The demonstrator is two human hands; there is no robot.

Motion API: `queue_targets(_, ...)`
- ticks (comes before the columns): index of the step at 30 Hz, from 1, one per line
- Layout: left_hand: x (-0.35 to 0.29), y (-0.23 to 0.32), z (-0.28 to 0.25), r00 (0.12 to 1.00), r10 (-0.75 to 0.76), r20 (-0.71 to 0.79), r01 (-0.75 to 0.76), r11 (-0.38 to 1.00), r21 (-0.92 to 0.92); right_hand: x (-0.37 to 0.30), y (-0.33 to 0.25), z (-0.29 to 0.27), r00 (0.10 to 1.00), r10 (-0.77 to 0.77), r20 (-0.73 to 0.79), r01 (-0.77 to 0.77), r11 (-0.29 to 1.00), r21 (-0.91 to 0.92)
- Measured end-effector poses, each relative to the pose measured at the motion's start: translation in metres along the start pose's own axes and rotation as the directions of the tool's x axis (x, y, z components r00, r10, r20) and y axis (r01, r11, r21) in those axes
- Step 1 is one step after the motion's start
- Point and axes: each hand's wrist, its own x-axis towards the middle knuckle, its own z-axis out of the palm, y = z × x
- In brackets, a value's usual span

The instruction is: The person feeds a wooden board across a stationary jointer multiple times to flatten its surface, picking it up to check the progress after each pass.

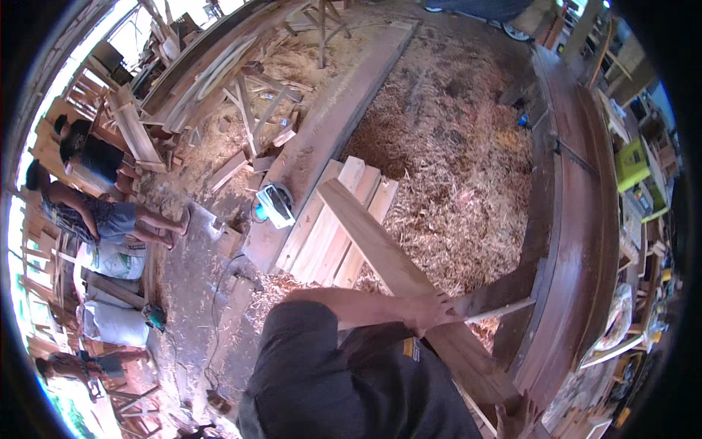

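Note:
A long light-brown wooden plank (380, 241) slants from the middle of the head view down to the lower right, in front of my body. My left hand (428, 311) is closed on the plank around its middle, the forearm reaching across from a dark sleeve. At the plank's near end, my right hand (518, 421) grips it; the lower edge of the picture cuts off part of that hand. A pale narrow strip (501, 310) runs from beside my left hand to the bench. Beyond the plank lies a group of sawn boards (322, 238).
A long bench with thick reddish-brown timber (578, 219) runs along the right. Wood shavings (453, 183) cover the floor. A white-and-blue device (276, 205) stands beside the boards. People (110, 212) are at the left, near white sacks (117, 323). A cable (216, 307) crosses the floor.

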Motion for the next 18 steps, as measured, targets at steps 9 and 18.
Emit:
queue_targets(9,-0.068,-0.113,-0.075,0.927,-0.336,-0.165,0.336,0.941,-0.028,0.157,-0.12,-0.078,0.887,-0.457,0.065,0.441,0.798,-0.41)
queue_targets(18,-0.032,-0.312,-0.171,0.804,-0.545,-0.238,0.523,0.838,-0.154,0.506,-0.184,-0.039,0.814,-0.571,0.102,0.575,0.768,-0.282)
